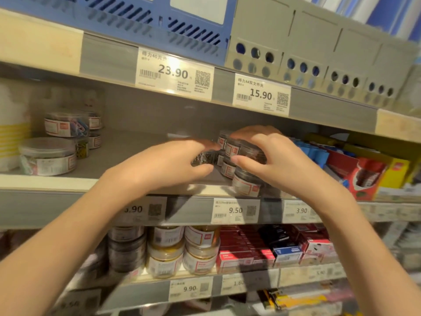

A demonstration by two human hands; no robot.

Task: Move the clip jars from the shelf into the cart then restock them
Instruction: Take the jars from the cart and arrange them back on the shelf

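On the middle shelf (127, 153) stands a cluster of small clear clip jars (245, 184) with white and red labels, stacked two high. My right hand (271, 160) is wrapped over an upper jar (246, 149) of the stack. My left hand (168, 163) closes on a jar of dark clips (204, 158) just left of the stack. More clip jars, holding coloured clips (66, 126), sit at the shelf's left end, above a wide flat jar (49, 156). No cart is in view.
Blue and grey file boxes (307, 46) fill the shelf above. Red and yellow boxes (369, 174) stand right of the jars. The shelf below holds more jars (182, 249) and red staple boxes (248, 249). Price tags (235, 210) line the shelf edges.
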